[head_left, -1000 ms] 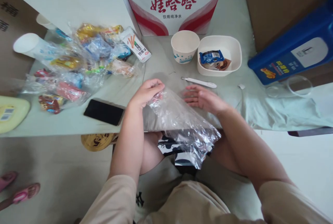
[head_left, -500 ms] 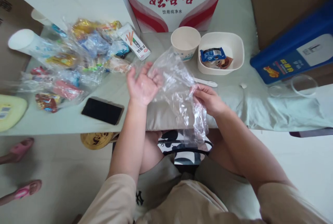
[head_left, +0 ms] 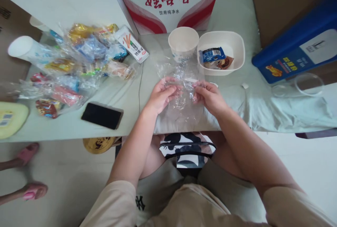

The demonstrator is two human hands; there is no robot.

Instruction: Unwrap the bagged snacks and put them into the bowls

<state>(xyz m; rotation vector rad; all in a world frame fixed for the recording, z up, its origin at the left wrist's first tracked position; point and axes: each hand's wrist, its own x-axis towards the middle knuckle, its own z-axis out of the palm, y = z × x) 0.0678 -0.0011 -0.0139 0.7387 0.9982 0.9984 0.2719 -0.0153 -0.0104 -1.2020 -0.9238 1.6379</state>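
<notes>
A crinkled clear plastic bag point(head_left: 181, 105) hangs between my hands, just above the table's front part. My left hand point(head_left: 163, 95) is closed on its left side, thumb against the fingers. The other side is pinched by my right hand point(head_left: 207, 97). Beyond the bag stands a white paper cup point(head_left: 183, 42), its lower part seen through the plastic. Right of the cup, a white bowl point(head_left: 237, 53) holds a blue snack packet point(head_left: 211, 54) and a brown one point(head_left: 226, 63). A white plastic utensil lies partly hidden behind the bag and my right hand.
Wrapped snacks point(head_left: 92, 49) in clear bags are heaped at the left, near a black phone point(head_left: 102, 115). A large white and red carton point(head_left: 171, 0) stands at the back. On the right are a blue box point(head_left: 297, 47) and a clear plastic cup point(head_left: 308, 84). Another person's feet show lower left.
My left hand has gone from open, palm up, to closed on the bag, moving right toward my right hand. The bag is drawn together and its hanging lower end has risen.
</notes>
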